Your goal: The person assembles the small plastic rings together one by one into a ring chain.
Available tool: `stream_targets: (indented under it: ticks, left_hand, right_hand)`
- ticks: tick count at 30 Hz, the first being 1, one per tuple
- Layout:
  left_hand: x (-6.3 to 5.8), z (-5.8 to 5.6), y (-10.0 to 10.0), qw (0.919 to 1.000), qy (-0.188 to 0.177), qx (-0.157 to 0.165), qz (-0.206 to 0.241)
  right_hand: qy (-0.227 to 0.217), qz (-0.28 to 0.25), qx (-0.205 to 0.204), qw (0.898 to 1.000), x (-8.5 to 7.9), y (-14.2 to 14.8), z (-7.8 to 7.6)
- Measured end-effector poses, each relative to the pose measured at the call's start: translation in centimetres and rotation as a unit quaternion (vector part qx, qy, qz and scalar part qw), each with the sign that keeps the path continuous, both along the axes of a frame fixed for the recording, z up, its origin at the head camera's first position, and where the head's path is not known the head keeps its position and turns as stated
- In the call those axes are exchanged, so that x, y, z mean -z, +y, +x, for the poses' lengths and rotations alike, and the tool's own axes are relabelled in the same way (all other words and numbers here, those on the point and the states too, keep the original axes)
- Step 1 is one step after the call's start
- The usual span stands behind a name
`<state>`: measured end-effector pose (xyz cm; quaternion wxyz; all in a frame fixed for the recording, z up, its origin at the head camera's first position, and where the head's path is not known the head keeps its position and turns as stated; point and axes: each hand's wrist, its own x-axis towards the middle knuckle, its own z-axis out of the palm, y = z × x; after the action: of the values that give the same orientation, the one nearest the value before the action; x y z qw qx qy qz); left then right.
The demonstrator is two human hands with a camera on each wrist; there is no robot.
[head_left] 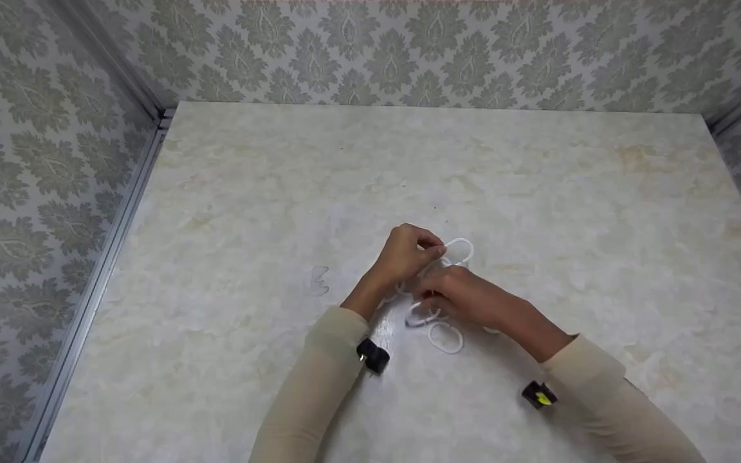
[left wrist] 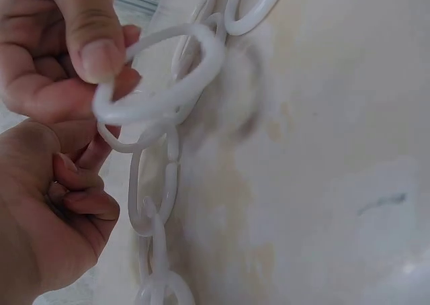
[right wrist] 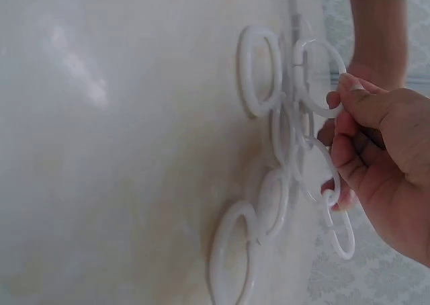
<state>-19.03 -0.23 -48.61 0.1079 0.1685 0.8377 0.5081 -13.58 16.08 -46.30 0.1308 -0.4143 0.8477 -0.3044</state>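
White plastic chain links, oval and joined together, lie between the two hands. My left hand (head_left: 412, 251) pinches one link (head_left: 471, 247) at the far end of the cluster. Nearer the body, my right hand (head_left: 464, 294) pinches another link (left wrist: 211, 56) between thumb and fingers. In the left wrist view this link overlaps the left hand's link (left wrist: 127, 146), and more joined links (left wrist: 134, 197) hang below. Several links rest on the table in the right wrist view, including a large oval link (right wrist: 216, 258) at the bottom. The hands hide part of the chain in the head view.
The pale marbled table (head_left: 248, 193) spreads around the hands. Left of the chain lies a small translucent piece with a wavy edge (head_left: 320, 281). Patterned walls (head_left: 345, 58) stand behind and beside the table. Black devices (head_left: 374, 355) are worn at both wrists.
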Motion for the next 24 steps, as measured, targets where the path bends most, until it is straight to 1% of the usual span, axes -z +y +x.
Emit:
stream_targets:
  ticks: [4, 6, 9, 12, 15, 17, 19, 21, 24]
  left_hand:
    - [0.0, 0.0, 0.0, 1.0, -0.001, 0.001, 0.002]
    - [0.1, 0.0, 0.0, 1.0, -0.002, -0.001, -0.002]
    - [0.1, 0.0, 0.1, 0.9999, -0.013, -0.009, -0.008]
    - [0.2, 0.0, 0.2, 0.9996, -0.018, -0.014, -0.014]
    - [0.2, 0.0, 0.2, 0.9996, -0.018, -0.016, -0.017]
    - [0.2, 0.0, 0.2, 0.9996, -0.018, -0.019, -0.014]
    - [0.2, 0.0, 0.2, 0.9996, -0.018, -0.021, -0.01]
    - [0.3, 0.0, 0.1, 0.9996, -0.015, -0.021, -0.008]
    - [0.3, 0.0, 0.1, 0.9998, -0.009, -0.019, -0.008]
  right_hand:
    - [-0.009, -0.031, 0.001, 0.999, -0.5, 1.0, -0.3]
    - [-0.017, -0.053, 0.009, 0.998, -0.6, 1.6, -0.6]
    - [-0.035, -0.079, 0.045, 0.995, -0.7, 2.6, -0.9]
    - [-0.066, -0.089, 0.102, 0.989, -0.8, 3.7, -1.0]
    - [-0.115, -0.099, 0.164, 0.975, -0.9, 4.7, -1.2]
    - [-0.151, -0.116, 0.199, 0.961, -0.9, 5.3, -1.3]
    - [-0.178, -0.142, 0.226, 0.947, -0.7, 5.9, -1.5]
    - [-0.195, -0.169, 0.25, 0.933, -0.5, 6.4, -1.7]
    - [-0.209, -0.2, 0.284, 0.914, -0.2, 7.1, -2.0]
